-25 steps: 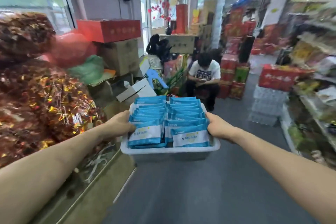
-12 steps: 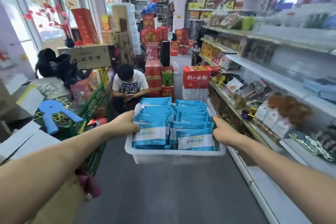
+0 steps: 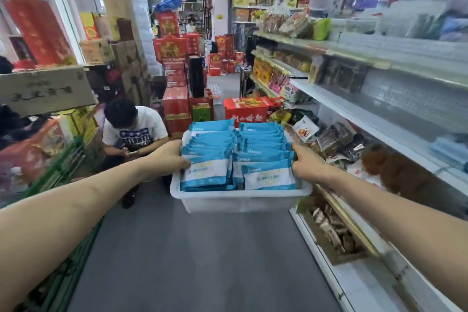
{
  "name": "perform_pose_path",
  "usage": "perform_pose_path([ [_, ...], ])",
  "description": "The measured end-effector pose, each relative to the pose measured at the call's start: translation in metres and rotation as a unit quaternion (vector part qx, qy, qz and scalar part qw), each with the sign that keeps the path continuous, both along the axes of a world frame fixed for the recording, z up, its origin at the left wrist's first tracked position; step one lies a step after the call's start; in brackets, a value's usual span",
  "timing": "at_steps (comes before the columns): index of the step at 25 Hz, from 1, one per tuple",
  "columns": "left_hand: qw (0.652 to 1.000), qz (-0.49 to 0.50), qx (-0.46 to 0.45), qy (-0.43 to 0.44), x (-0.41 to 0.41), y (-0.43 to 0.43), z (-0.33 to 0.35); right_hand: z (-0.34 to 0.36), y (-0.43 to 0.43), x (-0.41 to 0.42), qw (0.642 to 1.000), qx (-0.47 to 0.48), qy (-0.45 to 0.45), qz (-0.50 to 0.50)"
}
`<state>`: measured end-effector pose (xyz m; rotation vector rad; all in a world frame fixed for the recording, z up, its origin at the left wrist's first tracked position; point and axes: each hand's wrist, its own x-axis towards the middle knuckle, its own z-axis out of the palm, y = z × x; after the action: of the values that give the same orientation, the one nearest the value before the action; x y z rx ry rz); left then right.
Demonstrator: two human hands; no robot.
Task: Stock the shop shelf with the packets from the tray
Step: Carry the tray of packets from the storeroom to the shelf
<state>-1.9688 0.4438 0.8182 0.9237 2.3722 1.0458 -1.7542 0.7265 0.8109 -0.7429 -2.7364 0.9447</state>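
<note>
A white plastic tray [image 3: 238, 200] hangs at chest height in the aisle, carried between both hands. It holds two rows of several blue-and-white packets [image 3: 236, 157] standing on edge. My left hand [image 3: 170, 159] grips the tray's left rim, fingers curled over it beside the left row. My right hand [image 3: 305, 163] grips the right rim the same way. The white shop shelf [image 3: 374, 119] runs along the right, with a bare stretch of white board at its middle level.
A person in a white T-shirt [image 3: 134, 132] crouches in the aisle just left of the tray. Red gift boxes [image 3: 249, 109] and stacked cartons [image 3: 174, 78] block the aisle ahead. Green crates [image 3: 63, 177] line the left. Grey floor [image 3: 197, 261] lies below.
The view has swung right, from the left-hand goods and doorway to the shelf aisle. Both hands keep their hold on the tray, which stays level.
</note>
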Motion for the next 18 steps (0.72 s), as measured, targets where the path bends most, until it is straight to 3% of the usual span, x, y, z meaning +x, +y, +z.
perform_pose_path([
  [10, 1.0, -0.016, -0.009, 0.021, -0.29, 0.265, 0.001, 0.01, 0.246, -0.27, 0.999, -0.02, -0.012, -0.034],
  [18, 0.999, 0.009, -0.044, -0.011, -0.476, 0.465, -0.026, -0.031, 0.465, -0.47, 0.994, -0.101, -0.04, 0.0],
])
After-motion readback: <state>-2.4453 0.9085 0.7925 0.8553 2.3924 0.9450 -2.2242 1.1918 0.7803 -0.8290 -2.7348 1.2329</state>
